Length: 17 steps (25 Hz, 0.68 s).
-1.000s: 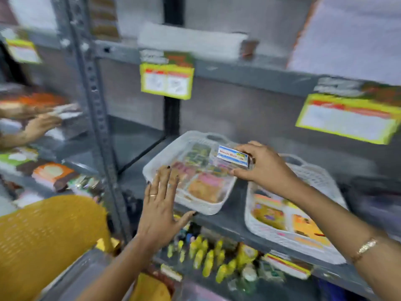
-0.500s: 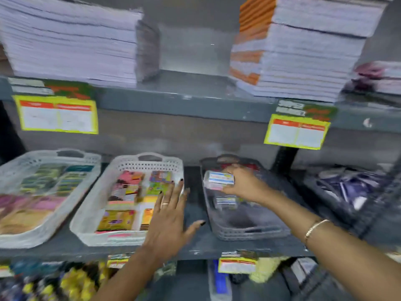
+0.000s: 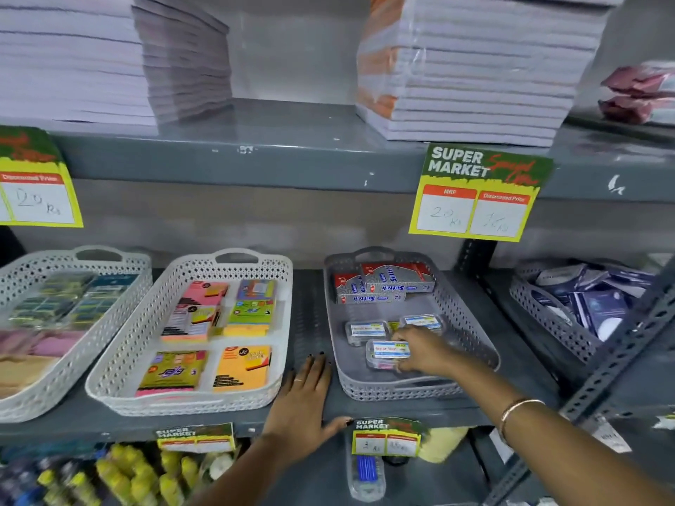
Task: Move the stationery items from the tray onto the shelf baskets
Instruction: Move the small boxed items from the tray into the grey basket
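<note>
My right hand reaches into the grey basket and its fingers rest on a small clear box with a blue and white label, low in the basket's front part. Two similar clear boxes lie just behind it, and red and silver cartons fill the back. My left hand lies flat and open on the grey shelf between the grey basket and a white basket of sticky-note pads.
Another white basket stands at the far left and a grey one with dark packets at the right. Notebook stacks sit on the shelf above. Price tags hang from shelf edges. A slanted metal strut crosses at right.
The view has swung right along the shelf. My right hand has lowered the small labelled box from above the grey basket down into its front part. My left hand has settled onto the shelf.
</note>
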Each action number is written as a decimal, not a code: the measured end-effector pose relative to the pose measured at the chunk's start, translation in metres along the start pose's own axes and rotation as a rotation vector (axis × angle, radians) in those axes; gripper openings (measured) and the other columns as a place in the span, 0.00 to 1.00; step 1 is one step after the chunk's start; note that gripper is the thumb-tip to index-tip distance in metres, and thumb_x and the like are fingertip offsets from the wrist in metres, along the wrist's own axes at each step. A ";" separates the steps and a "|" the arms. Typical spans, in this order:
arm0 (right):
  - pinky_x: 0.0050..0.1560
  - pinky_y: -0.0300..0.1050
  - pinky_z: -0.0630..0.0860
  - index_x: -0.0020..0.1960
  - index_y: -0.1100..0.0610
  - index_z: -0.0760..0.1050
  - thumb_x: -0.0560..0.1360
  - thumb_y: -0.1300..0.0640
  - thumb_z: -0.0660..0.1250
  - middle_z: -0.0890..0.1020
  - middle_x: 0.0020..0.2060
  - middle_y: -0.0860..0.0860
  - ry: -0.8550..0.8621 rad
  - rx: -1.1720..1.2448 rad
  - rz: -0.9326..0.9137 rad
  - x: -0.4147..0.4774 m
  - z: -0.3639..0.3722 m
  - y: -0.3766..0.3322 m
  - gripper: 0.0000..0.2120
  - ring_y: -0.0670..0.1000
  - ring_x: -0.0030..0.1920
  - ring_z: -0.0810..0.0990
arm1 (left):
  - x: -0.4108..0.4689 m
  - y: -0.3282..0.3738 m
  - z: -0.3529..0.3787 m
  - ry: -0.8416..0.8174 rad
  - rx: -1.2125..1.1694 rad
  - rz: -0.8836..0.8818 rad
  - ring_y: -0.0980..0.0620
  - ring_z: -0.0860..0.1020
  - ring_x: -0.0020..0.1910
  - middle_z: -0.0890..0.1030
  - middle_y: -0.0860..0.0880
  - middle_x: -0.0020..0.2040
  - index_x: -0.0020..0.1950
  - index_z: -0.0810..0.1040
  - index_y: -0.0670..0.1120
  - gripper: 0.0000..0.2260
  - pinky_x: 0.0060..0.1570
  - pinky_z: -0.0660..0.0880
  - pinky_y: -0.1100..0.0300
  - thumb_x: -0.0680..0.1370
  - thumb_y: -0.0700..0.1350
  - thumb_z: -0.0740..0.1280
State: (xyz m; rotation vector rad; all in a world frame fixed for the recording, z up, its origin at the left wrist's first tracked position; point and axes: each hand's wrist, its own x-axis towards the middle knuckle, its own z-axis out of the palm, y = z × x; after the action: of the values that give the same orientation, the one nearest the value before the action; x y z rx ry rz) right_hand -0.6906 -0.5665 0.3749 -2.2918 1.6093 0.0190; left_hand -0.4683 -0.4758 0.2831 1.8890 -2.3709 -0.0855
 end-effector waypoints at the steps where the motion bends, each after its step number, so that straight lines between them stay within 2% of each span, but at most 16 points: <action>1: 0.49 0.43 0.71 0.62 0.59 0.73 0.68 0.59 0.73 0.79 0.58 0.58 -0.002 -0.004 0.001 0.002 0.001 -0.001 0.24 0.56 0.55 0.77 | 0.002 -0.001 0.002 -0.003 0.012 0.016 0.43 0.76 0.60 0.76 0.42 0.63 0.65 0.75 0.41 0.41 0.53 0.75 0.44 0.75 0.70 0.41; 4: 0.49 0.43 0.71 0.63 0.60 0.72 0.68 0.59 0.73 0.79 0.59 0.58 -0.018 -0.010 -0.002 0.006 0.006 -0.002 0.25 0.56 0.56 0.78 | 0.006 -0.004 0.004 -0.025 0.011 0.033 0.43 0.76 0.59 0.77 0.43 0.62 0.63 0.76 0.42 0.40 0.55 0.73 0.44 0.75 0.71 0.41; 6: 0.52 0.43 0.73 0.64 0.60 0.71 0.69 0.60 0.73 0.78 0.60 0.58 -0.028 -0.013 0.003 0.007 0.009 -0.002 0.25 0.57 0.57 0.78 | 0.005 -0.004 0.002 0.000 0.015 0.040 0.43 0.73 0.63 0.74 0.43 0.66 0.66 0.73 0.43 0.43 0.60 0.68 0.44 0.74 0.72 0.39; 8: 0.57 0.45 0.74 0.65 0.61 0.70 0.69 0.60 0.73 0.78 0.62 0.59 -0.039 -0.017 0.004 0.007 0.009 -0.002 0.26 0.57 0.59 0.77 | 0.006 -0.002 -0.001 0.034 0.047 0.086 0.44 0.61 0.71 0.62 0.43 0.74 0.74 0.61 0.43 0.49 0.69 0.54 0.46 0.68 0.74 0.31; 10: 0.57 0.46 0.74 0.63 0.61 0.71 0.69 0.59 0.73 0.78 0.61 0.59 -0.058 -0.018 -0.004 0.008 0.010 -0.003 0.25 0.57 0.58 0.77 | 0.004 -0.002 -0.003 0.006 0.038 0.084 0.46 0.50 0.74 0.52 0.46 0.77 0.77 0.51 0.46 0.54 0.71 0.44 0.49 0.61 0.75 0.25; 13: 0.53 0.45 0.73 0.58 0.60 0.74 0.67 0.58 0.74 0.79 0.58 0.58 -0.086 -0.016 -0.036 0.011 0.012 -0.002 0.21 0.56 0.55 0.77 | 0.004 -0.001 -0.003 0.011 0.052 0.081 0.47 0.47 0.74 0.50 0.46 0.77 0.77 0.49 0.47 0.54 0.72 0.43 0.50 0.59 0.75 0.23; 17: 0.53 0.45 0.72 0.59 0.60 0.74 0.68 0.60 0.74 0.78 0.57 0.58 -0.108 -0.008 -0.085 0.011 0.011 -0.003 0.21 0.56 0.55 0.76 | 0.005 -0.002 -0.001 0.003 0.067 0.071 0.48 0.46 0.74 0.49 0.47 0.77 0.77 0.48 0.47 0.48 0.72 0.43 0.49 0.65 0.74 0.33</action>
State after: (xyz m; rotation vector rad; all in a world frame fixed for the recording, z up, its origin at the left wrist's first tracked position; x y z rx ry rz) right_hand -0.6818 -0.5726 0.3626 -2.3206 1.4606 0.1265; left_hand -0.4670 -0.4809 0.2842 1.8296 -2.4660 0.0031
